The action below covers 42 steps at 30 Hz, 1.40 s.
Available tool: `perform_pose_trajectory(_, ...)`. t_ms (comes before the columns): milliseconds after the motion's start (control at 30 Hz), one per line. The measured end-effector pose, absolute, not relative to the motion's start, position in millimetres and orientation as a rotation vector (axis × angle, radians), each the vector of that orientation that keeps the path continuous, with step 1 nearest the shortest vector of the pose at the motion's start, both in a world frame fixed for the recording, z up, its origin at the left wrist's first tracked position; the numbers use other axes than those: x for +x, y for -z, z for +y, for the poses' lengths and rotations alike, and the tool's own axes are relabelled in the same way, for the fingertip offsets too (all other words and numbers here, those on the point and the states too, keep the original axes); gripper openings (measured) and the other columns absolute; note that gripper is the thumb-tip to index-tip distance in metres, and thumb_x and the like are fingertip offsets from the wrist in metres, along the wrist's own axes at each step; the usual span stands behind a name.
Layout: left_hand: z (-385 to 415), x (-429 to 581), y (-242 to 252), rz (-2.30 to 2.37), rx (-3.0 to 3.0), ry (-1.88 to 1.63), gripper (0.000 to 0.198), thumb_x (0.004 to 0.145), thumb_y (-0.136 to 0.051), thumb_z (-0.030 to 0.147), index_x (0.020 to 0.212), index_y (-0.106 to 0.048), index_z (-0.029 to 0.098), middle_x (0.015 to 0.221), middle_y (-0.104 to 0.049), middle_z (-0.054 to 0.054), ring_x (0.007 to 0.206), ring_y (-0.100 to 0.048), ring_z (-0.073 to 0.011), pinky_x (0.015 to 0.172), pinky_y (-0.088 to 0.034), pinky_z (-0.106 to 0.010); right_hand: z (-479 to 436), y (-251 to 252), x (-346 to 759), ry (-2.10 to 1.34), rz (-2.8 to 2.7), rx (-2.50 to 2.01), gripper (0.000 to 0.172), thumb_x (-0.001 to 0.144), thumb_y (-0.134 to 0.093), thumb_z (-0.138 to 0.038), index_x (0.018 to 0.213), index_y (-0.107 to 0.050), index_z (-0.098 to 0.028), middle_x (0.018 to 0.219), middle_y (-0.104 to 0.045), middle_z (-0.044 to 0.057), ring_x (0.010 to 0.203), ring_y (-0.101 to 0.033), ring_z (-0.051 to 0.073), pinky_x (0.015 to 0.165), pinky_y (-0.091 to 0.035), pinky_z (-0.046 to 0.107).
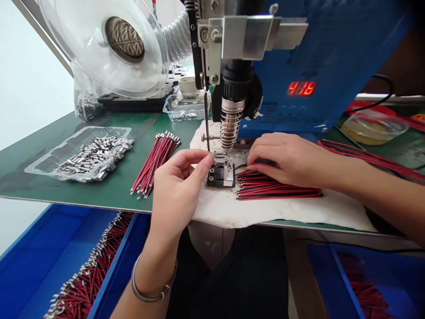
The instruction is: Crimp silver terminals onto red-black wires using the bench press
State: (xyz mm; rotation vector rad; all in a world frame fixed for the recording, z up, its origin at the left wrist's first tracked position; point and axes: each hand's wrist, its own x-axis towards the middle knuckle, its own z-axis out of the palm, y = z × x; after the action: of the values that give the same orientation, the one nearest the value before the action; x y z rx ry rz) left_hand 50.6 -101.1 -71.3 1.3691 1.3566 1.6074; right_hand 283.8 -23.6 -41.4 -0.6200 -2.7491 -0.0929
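My left hand (181, 186) is closed in a pinch at the left side of a small black fixture (215, 175) with a light metal block (228, 175). Whatever its fingertips hold is too small to make out. To the right of the fixture, my right hand (288, 159) is closed with bent fingers on a dark wire (242, 168) whose end points at the block. Below that hand, a row of red and black wires (275, 191) with bare tips lies on a white cloth (239, 212). A soldering head with a coiled spring (231, 124) stands directly above the fixture.
A clear tray (36, 166) of small metal parts and a bundle of red-black wires with metal ends (156, 164) lie left. Behind stand a large spool (83, 40) and a blue machine (282, 110) reading 416. Blue bins (36, 248) with wires sit below the table edge.
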Motion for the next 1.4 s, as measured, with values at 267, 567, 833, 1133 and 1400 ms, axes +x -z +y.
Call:
perform_pose_trajectory(267,-108.4,56.1,61.7,1.409,1.41,-1.619,0.014,0.085,-0.075,0.036,0.091,-0.076,0.024,0.072,-0.063,0.001,0.056,-0.046,-0.0085,0.048,-0.035,-0.022,-27.9,43.9,280.9,0.068,-2.762,-0.616,0.019,0.098,-0.054,-0.026,0.098,-0.071,-0.019,0.099,-0.069,0.006,0.087,-0.065,0.018,0.076,-0.049,0.03)
perform_pose_trajectory(567,-100.4,57.1,67.6,1.346,1.333,-1.519,0.023,0.084,-0.075,0.041,0.095,-0.075,0.022,0.088,-0.073,-0.005,0.068,-0.063,-0.0162,0.055,-0.044,-0.026,-25.1,37.1,283.6,0.028,-2.817,-0.624,0.022,0.101,-0.047,-0.027,0.097,-0.067,-0.019,0.094,-0.069,0.007,0.086,-0.063,0.02,0.075,-0.048,0.033)
perform_pose_trajectory(833,-104.9,59.1,67.9,1.376,1.375,-1.507,0.019,0.084,-0.075,0.039,0.094,-0.078,0.023,0.095,-0.075,-0.005,0.081,-0.067,-0.0186,0.066,-0.05,-0.026,-39.0,36.1,268.5,-0.15,-2.616,-0.678,0.015,0.101,-0.047,-0.025,0.099,-0.061,-0.019,0.091,-0.068,0.003,0.073,-0.061,0.013,0.065,-0.043,0.026)
perform_pose_trajectory(1133,-103.9,59.6,67.2,1.441,1.435,-1.477,0.019,0.084,-0.075,0.039,0.092,-0.079,0.022,0.088,-0.075,-0.005,0.073,-0.065,-0.0173,0.056,-0.045,-0.025,-45.7,40.7,257.1,-0.197,-2.508,-0.874,0.016,0.101,-0.047,-0.03,0.098,-0.059,-0.02,0.09,-0.067,0.004,0.073,-0.059,0.015,0.066,-0.042,0.028)
perform_pose_trajectory(1400,-104.5,60.3,67.6,1.449,1.443,-1.479,0.021,0.084,-0.074,0.039,0.094,-0.08,0.021,0.087,-0.075,-0.005,0.071,-0.065,-0.0174,0.054,-0.045,-0.024,-52.0,39.8,251.5,-0.169,-2.452,-0.928,0.018,0.1,-0.052,-0.034,0.093,-0.061,-0.02,0.079,-0.066,0.001,0.063,-0.055,0.013,0.061,-0.037,0.027)
